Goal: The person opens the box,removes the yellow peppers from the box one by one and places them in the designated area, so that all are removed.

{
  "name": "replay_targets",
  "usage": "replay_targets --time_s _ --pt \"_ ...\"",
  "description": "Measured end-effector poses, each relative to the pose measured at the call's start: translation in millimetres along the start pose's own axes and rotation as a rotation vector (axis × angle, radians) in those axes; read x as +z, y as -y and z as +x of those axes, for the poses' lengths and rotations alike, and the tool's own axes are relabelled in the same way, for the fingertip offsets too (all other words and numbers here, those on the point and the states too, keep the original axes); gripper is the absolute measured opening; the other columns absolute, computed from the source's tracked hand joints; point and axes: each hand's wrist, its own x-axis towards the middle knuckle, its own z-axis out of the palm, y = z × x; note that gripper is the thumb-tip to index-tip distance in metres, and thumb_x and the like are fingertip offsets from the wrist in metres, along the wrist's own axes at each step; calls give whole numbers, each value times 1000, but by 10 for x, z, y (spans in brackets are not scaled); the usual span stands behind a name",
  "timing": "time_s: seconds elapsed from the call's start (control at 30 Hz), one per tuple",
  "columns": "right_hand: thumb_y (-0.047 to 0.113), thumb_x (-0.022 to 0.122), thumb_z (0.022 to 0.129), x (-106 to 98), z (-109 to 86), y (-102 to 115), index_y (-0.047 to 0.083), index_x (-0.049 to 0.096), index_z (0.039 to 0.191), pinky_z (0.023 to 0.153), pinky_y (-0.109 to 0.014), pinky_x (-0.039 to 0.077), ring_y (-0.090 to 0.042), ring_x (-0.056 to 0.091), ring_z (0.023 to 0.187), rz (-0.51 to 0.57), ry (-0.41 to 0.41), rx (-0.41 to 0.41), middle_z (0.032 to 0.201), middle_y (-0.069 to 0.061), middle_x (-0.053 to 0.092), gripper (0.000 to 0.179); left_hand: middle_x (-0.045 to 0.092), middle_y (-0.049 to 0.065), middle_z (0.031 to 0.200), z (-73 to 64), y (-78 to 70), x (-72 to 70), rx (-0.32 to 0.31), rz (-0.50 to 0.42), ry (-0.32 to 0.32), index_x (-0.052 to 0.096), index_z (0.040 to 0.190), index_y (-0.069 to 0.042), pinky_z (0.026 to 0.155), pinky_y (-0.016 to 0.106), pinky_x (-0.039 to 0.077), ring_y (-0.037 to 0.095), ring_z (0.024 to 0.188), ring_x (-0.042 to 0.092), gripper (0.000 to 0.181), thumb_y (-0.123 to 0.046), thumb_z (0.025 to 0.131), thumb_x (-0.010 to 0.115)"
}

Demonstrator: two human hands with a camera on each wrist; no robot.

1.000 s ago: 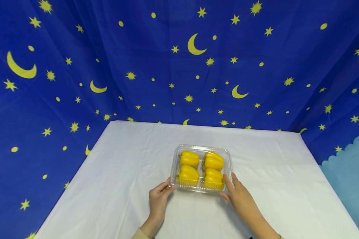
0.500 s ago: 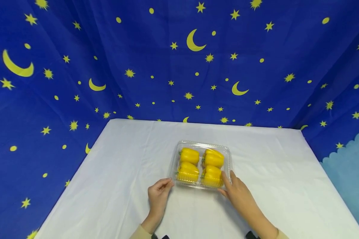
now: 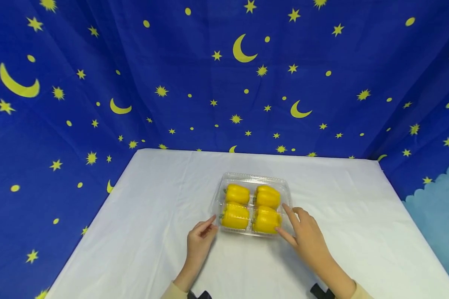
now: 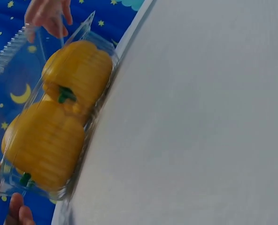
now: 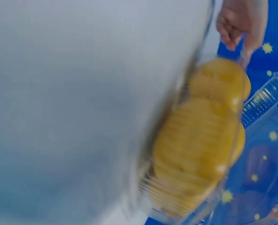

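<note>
A clear plastic clamshell box (image 3: 221,187) on the white table holds several yellow bell peppers (image 3: 235,216) with green stems. Its lid (image 4: 7,54) stands raised at an angle over them, seen in both wrist views. At the near left corner my left hand (image 3: 200,245) pinches the box's rim, thumb above and fingers below in the left wrist view. My right hand (image 3: 308,236) is at the near right side, thumb and forefinger spread and fairly straight, their tips overlapping the box and lid edge. Motion blurs the right wrist view.
A white cloth covers the table (image 3: 164,182). Behind and to the sides hangs a blue curtain (image 3: 194,74) with yellow moons and stars. A light blue cloth (image 3: 439,220) shows at the far right. Black devices (image 3: 319,290) sit at both wrists.
The lid's near edge has risen and shifted away from me. My right hand has spread its fingers and moved slightly up and right; my left hand stays at its corner.
</note>
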Motion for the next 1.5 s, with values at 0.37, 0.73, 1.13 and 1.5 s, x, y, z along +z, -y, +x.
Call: replay_targets --time_s 0.37,0.73,1.13,1.5 --pt "9 76 75 -208 465 -294 -4 28 144 93 -61 45 -45 56 108 251 -103 99 120 -27 58 85 66 0 106 97 -72 -77 20 278 167 64 125 -20 76 23 45 15 95 53 52 -29 76 79" --pt "15 71 85 -144 1056 -822 11 7 154 104 -69 28 -49 34 134 504 92 150 148 -24 38 93 60 1 125 190 -69 -125 137 457 265 57 133 -24 97 51 46 27 121 50 62 -37 76 78" --pt "37 62 91 265 1543 -1241 9 -8 153 115 -64 15 -44 9 146 636 442 341 161 -17 5 97 56 6 131 249 -131 -180 122 555 370 46 141 -26 98 57 44 33 126 47 71 -44 79 74" --pt "51 58 90 758 1461 -1476 12 -6 153 112 -70 8 -46 0 145 644 667 376 160 -20 -5 99 54 6 135 237 -107 -229 106 557 440 42 144 -28 97 59 44 35 127 46 75 -52 79 71"
